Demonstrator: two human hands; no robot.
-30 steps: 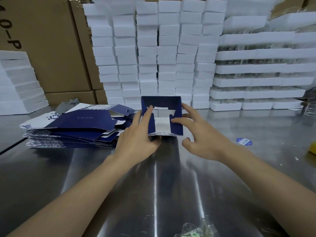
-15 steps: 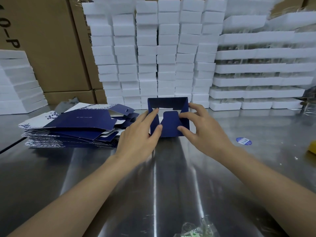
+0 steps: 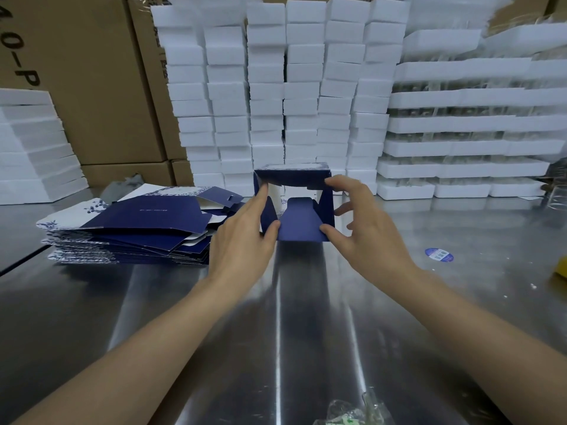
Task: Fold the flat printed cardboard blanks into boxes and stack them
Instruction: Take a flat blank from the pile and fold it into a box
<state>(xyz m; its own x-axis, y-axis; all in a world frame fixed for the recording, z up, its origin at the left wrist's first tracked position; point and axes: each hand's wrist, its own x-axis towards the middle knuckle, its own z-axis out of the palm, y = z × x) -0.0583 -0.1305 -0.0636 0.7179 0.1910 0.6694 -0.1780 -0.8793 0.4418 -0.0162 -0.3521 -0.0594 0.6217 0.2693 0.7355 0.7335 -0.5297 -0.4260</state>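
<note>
A half-formed navy blue box [image 3: 299, 222] stands on the steel table [image 3: 276, 317], its open end toward me and its flaps partly folded in. My left hand [image 3: 242, 240] grips its left wall, thumb on the lower flap and fingers along the side. My right hand [image 3: 365, 225] pinches the right wall, index finger on the top corner and thumb at the bottom corner. A pile of flat navy and white printed blanks [image 3: 135, 225] lies left of the box, beside my left hand.
White foam blocks [image 3: 291, 93] are stacked high behind the box, with white trays [image 3: 466, 124] to the right and brown cartons [image 3: 92, 87] at the left. A blue sticker [image 3: 438, 254], a yellow object [image 3: 560, 268] and crumpled plastic [image 3: 349, 412] lie on the table.
The box has shifted slightly right and its bottom flap has been folded inward. Both hands have moved to the box's side walls and corners.
</note>
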